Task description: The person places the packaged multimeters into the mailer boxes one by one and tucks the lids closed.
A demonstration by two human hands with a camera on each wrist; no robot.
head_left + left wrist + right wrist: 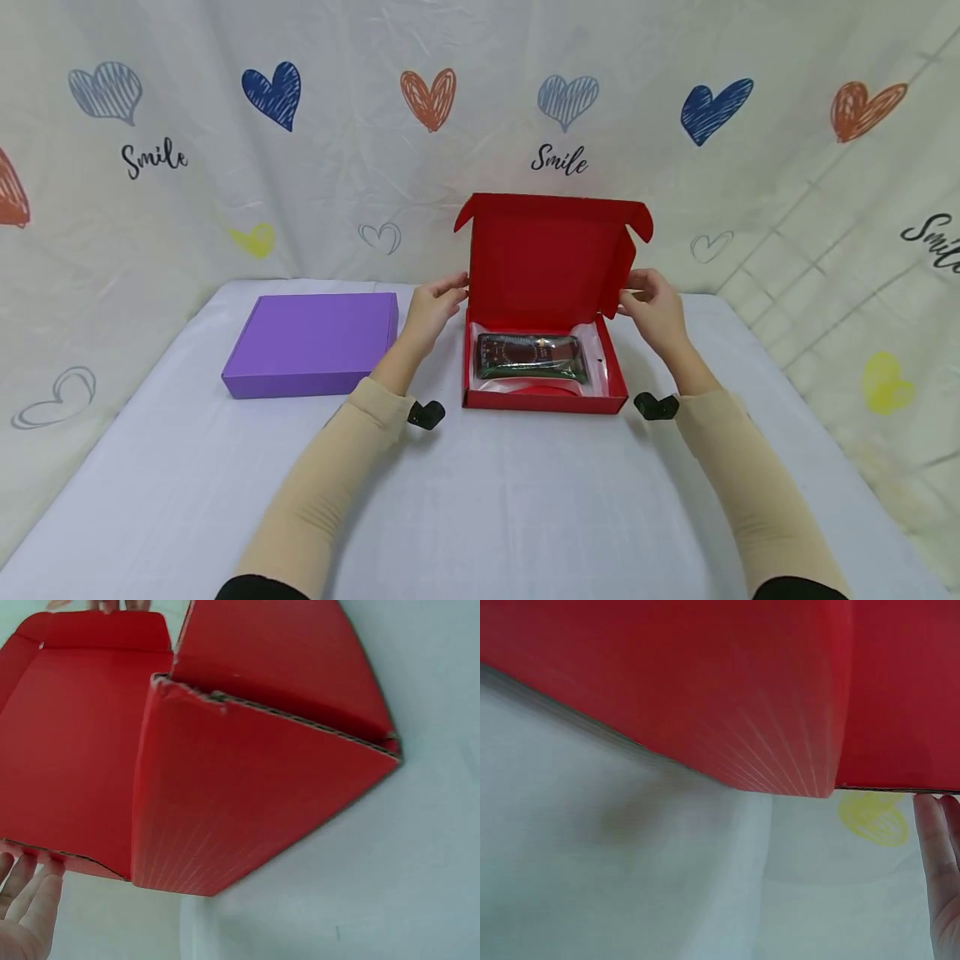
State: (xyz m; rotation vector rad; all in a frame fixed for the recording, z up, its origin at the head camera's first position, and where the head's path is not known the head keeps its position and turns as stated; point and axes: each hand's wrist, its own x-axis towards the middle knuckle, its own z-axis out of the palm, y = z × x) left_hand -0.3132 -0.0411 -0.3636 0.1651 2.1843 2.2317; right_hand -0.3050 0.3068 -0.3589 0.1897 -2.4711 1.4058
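Note:
A red cardboard box stands with its lid raised upright at the back. Inside lies a shiny dark packet with a brown label, over pale pink-white lining. My left hand is at the lid's left edge. In the left wrist view its fingers look straight, with tips right at the edge. On the other side, my right hand has its fingertips at the lid's right edge. The right wrist view shows those fingers extended up to the cardboard edge.
A closed purple box lies on the white-covered table, left of the red box. Behind the table hangs a pale curtain printed with hearts and "Smile". Dark wrist devices jut inward from both sleeves.

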